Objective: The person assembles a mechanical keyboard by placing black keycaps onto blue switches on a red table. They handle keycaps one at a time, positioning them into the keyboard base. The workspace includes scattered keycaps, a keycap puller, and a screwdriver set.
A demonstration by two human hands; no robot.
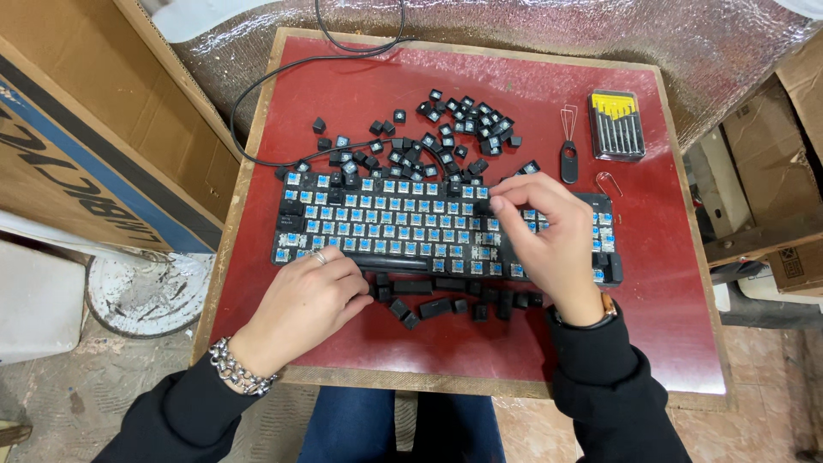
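basically right hand (549, 236) lies on the right part of the keyboard (403, 227), fingers pinched at a keycap there; keyboard runs left-right, left hand (313, 300) half-curled, empty, on its front-left edge.

A large brown cardboard box (81, 129) with a blue diagonal stripe and dark lettering stands left of the table. More plain brown cardboard boxes (793, 163) sit stacked at the right edge, one bearing a small label

Makeshift repair workshop: worn red counter (686, 283), screwdriver set (617, 125), cardboard boxes (103, 129), foil insulation sheet (669, 43), rough stone floor (69, 403).
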